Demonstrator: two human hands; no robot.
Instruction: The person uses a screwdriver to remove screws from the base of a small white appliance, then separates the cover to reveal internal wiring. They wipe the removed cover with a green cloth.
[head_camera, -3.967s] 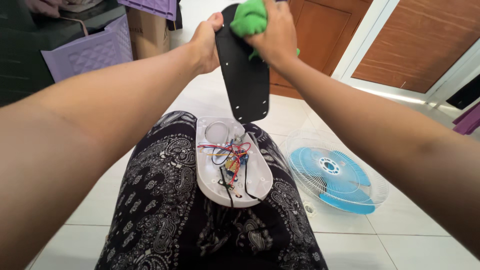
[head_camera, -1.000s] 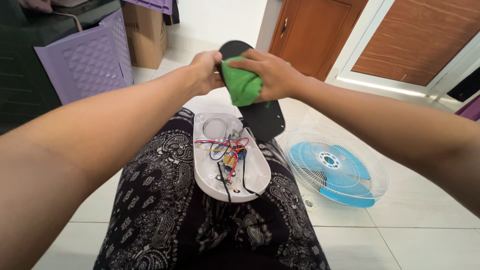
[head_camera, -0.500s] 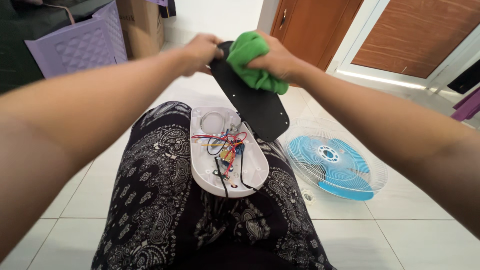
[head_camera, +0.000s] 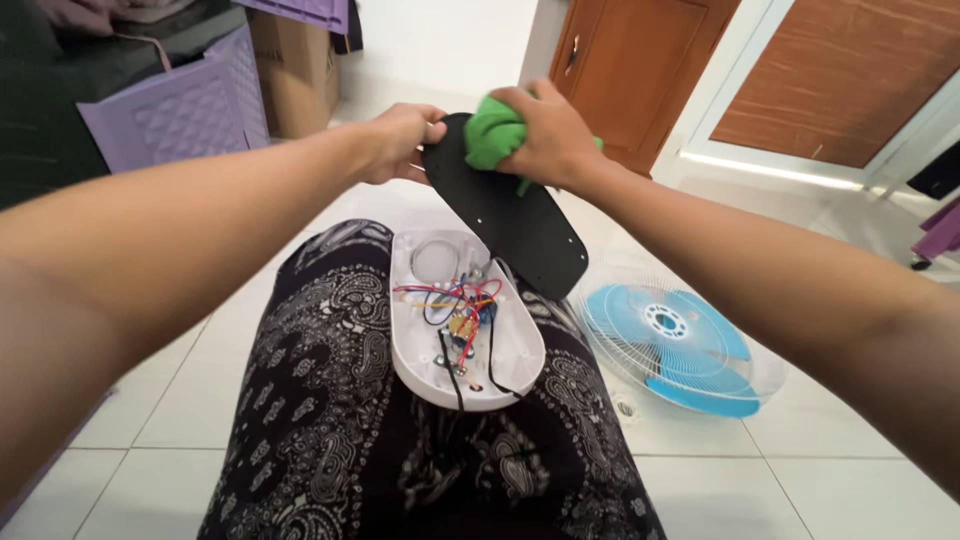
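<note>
Left hand (head_camera: 400, 140) grips flat black oval plastic panel (head_camera: 515, 225) held above lap; right hand (head_camera: 545, 135) presses bunched green cloth (head_camera: 490, 135) on it. Brown cardboard box (head_camera: 295, 75) back left by lilac plastic basket (head_camera: 170, 105); white tiled floor (head_camera: 690, 490), wooden doors (head_camera: 640, 60).

A white oval housing (head_camera: 465, 320) lies open on a lap in black patterned trousers (head_camera: 330, 400), below the grip of both hands and apart from it. Red, blue and black wires (head_camera: 455, 300) sit tangled inside it. Lower right of the grip, a blue fan blade in a white wire guard (head_camera: 680, 345) lies flat on the white tiled floor (head_camera: 170, 400). Just behind the grip stands a brown wooden door (head_camera: 640, 70). Up left, well apart, are a purple plastic basket (head_camera: 175, 110) and a cardboard box (head_camera: 295, 75).
</note>
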